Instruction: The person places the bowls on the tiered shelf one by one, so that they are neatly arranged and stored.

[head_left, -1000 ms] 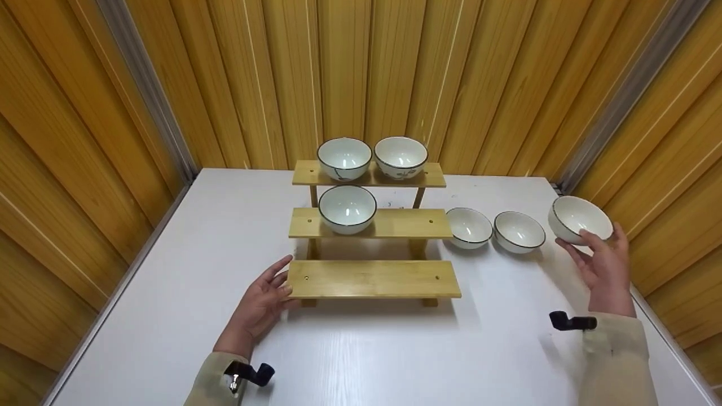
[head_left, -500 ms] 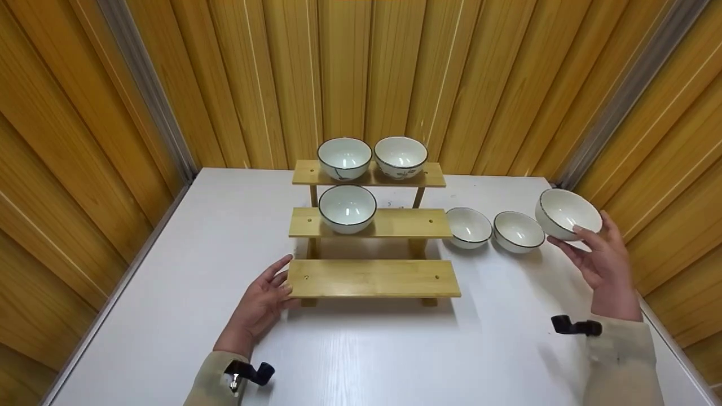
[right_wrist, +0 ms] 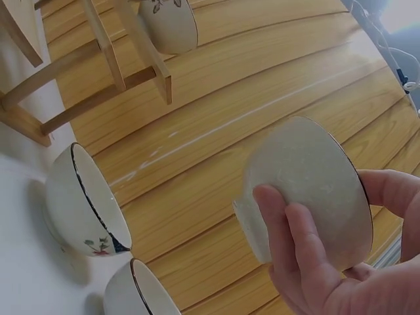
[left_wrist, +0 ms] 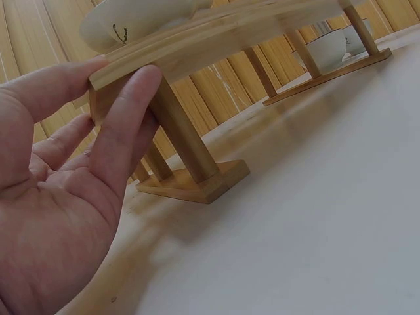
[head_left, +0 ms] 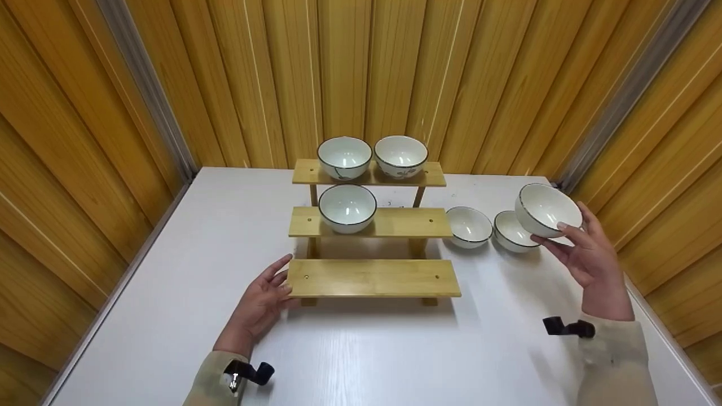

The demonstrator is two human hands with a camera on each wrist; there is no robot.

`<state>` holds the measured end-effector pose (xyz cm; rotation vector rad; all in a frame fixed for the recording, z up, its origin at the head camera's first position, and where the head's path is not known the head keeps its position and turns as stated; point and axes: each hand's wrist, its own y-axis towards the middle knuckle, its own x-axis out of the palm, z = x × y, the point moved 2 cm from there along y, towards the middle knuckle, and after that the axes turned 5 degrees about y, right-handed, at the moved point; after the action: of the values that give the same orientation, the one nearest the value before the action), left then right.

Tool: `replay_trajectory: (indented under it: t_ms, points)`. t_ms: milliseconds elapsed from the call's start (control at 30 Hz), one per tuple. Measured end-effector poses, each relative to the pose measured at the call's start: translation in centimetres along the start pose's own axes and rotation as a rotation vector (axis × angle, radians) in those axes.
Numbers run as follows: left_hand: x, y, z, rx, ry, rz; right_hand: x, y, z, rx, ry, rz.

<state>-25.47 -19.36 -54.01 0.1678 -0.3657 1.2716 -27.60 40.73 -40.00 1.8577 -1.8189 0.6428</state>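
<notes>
A three-tier wooden display stand (head_left: pixel 372 279) stands mid-table. My left hand (head_left: pixel 264 301) grips the left end of its lowest step, with fingers (left_wrist: pixel 134 108) at the board's edge and beside the front leg in the left wrist view. My right hand (head_left: pixel 595 259) holds a white, dark-rimmed bowl (head_left: pixel 547 210) up in the air, thumb at the rim and fingers (right_wrist: pixel 305 236) under its base. Below it, partly covered in the head view, is another bowl (head_left: pixel 512 237) on the table, with a further bowl (head_left: pixel 469 228) beside the stand.
Two bowls (head_left: pixel 344 159) (head_left: pixel 401 158) sit side by side on the top step, and one bowl (head_left: pixel 347 210) on the left of the middle step. Wood-panelled walls (head_left: pixel 395 67) enclose the white table (head_left: pixel 361 361) at the back and sides.
My right hand has carried its bowl left and slightly up, so that it now overlaps the outer table bowl in the head view. My left hand has stayed at the stand.
</notes>
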Motion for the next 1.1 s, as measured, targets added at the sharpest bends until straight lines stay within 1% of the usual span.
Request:
replay_trajectory:
  t_ms: [167,367,567,833,933,1100]
  points:
    - [0.0,0.0,0.0,0.006,-0.003,-0.006,1.1,0.1,0.6,0.017,-0.027,-0.041]
    - [0.1,0.0,0.0,0.010,-0.003,-0.011,2.6,0.5,1.6,0.012,-0.112,-0.093]
    - [-0.1,0.0,0.0,-0.006,0.013,0.004,4.4,1.1,2.7,0.058,-0.166,-0.093]
    - [-0.1,0.1,-0.1,0.003,0.005,-0.008,6.8,2.2,4.5,0.110,-0.258,-0.080]
    - [-0.1,0.1,-0.1,0.004,0.009,-0.008,7.6,2.7,5.2,0.125,-0.272,-0.088]
    - [0.0,0.1,-0.1,0.004,0.013,0.000,9.1,3.5,6.4,0.126,-0.307,-0.135]
